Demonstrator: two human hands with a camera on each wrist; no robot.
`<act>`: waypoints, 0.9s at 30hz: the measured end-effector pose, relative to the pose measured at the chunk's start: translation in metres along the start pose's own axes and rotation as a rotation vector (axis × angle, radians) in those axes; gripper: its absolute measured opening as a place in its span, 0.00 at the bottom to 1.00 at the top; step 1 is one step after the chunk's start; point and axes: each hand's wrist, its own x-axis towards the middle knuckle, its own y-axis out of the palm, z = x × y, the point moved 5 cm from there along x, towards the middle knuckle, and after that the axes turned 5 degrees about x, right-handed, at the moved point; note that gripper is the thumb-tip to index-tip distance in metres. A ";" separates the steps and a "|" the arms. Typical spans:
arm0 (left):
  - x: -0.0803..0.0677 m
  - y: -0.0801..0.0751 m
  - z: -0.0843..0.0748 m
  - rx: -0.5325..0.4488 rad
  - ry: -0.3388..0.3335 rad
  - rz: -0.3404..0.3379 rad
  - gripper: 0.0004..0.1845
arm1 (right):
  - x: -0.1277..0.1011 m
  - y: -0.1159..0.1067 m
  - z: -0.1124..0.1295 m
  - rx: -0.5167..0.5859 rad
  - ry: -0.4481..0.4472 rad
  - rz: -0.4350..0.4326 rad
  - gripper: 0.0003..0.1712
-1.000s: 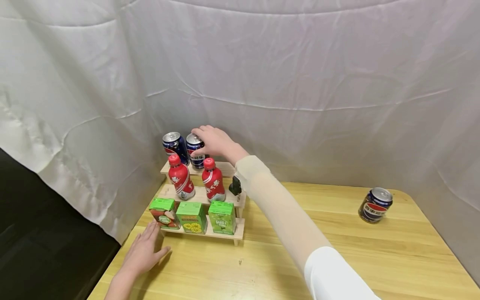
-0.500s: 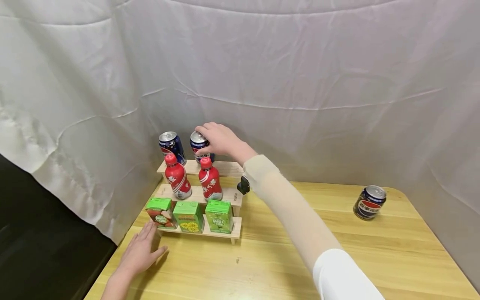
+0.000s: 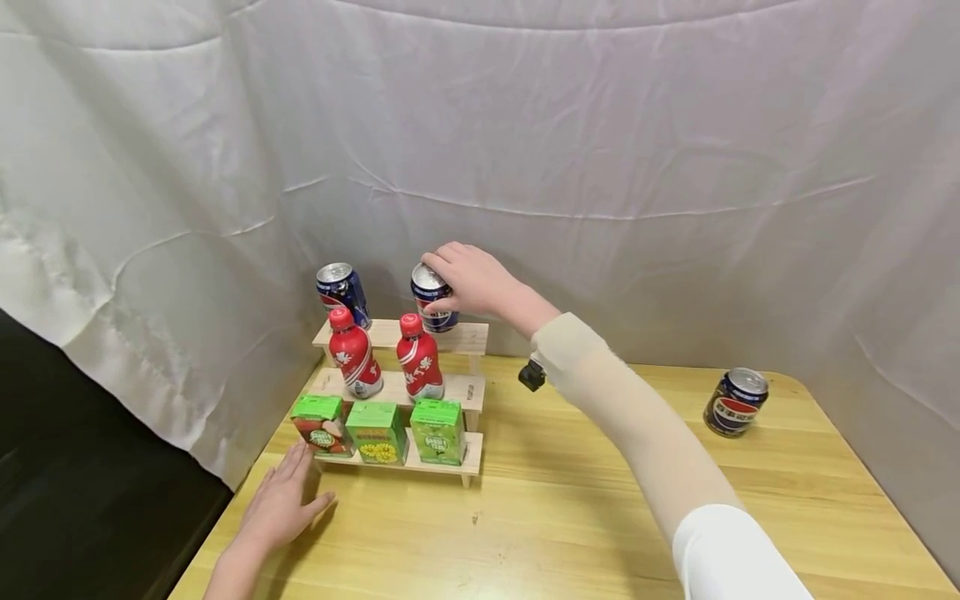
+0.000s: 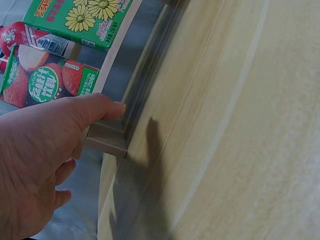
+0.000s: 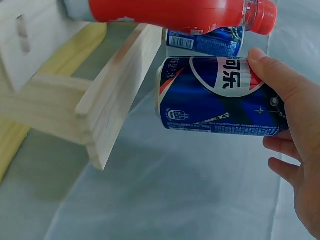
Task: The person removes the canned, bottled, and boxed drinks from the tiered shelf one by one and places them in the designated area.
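My right hand (image 3: 476, 279) grips a dark blue cola can (image 5: 215, 95) near its top, thumb on one side and fingers on the other. The can is upright over the right part of the top tier of a wooden three-tier rack (image 3: 470, 337), its base close to the tier's edge in the right wrist view. Another cola can (image 3: 342, 296) stands at that tier's left end. My left hand (image 3: 277, 504) lies at the rack's lower left corner, fingers extended and thumb spread. In the left wrist view its thumb reaches across the corner below a strawberry-printed juice box (image 4: 47, 80).
Two red bottles (image 3: 355, 354) stand on the middle tier. Several green juice boxes (image 3: 377, 433) line the bottom tier. A third cola can (image 3: 737, 402) stands far right on the wooden table (image 3: 570, 508). Grey cloth (image 3: 600, 125) hangs close behind the rack.
My right hand has carried the cola can rightward along the top tier, widening the gap to the other can. My left hand stays at the rack's corner. The head view has shifted slightly.
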 end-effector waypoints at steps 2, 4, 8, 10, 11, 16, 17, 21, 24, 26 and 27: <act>-0.001 0.000 0.001 0.003 -0.003 -0.003 0.49 | -0.006 -0.001 -0.002 -0.012 -0.009 0.002 0.47; -0.002 0.001 0.001 0.003 -0.006 -0.006 0.49 | -0.013 -0.002 -0.004 -0.025 -0.016 0.002 0.46; -0.004 0.002 0.000 0.001 -0.007 -0.012 0.49 | -0.029 -0.006 -0.008 -0.053 -0.036 -0.013 0.46; -0.004 0.003 0.000 0.005 -0.006 -0.014 0.49 | -0.038 -0.009 -0.011 -0.064 -0.046 -0.018 0.46; -0.004 0.003 -0.001 0.008 -0.005 -0.015 0.49 | -0.043 -0.011 -0.011 -0.069 -0.053 -0.020 0.46; -0.006 0.004 -0.001 0.014 -0.006 -0.016 0.49 | -0.066 -0.016 -0.014 -0.082 -0.087 -0.028 0.46; -0.006 0.003 -0.001 0.013 -0.006 -0.016 0.49 | -0.070 -0.017 -0.014 -0.083 -0.092 -0.031 0.46; -0.007 0.003 -0.003 0.010 -0.005 -0.017 0.49 | -0.091 -0.020 -0.017 -0.071 -0.086 -0.038 0.46; -0.007 0.003 -0.003 0.007 -0.006 -0.012 0.48 | -0.108 -0.022 -0.019 -0.052 -0.067 -0.040 0.46; -0.007 0.003 -0.002 0.002 -0.008 -0.007 0.49 | -0.118 -0.023 -0.022 -0.039 -0.053 -0.044 0.46; -0.007 0.004 -0.002 -0.001 -0.009 -0.005 0.49 | -0.123 -0.024 -0.023 -0.033 -0.049 -0.050 0.46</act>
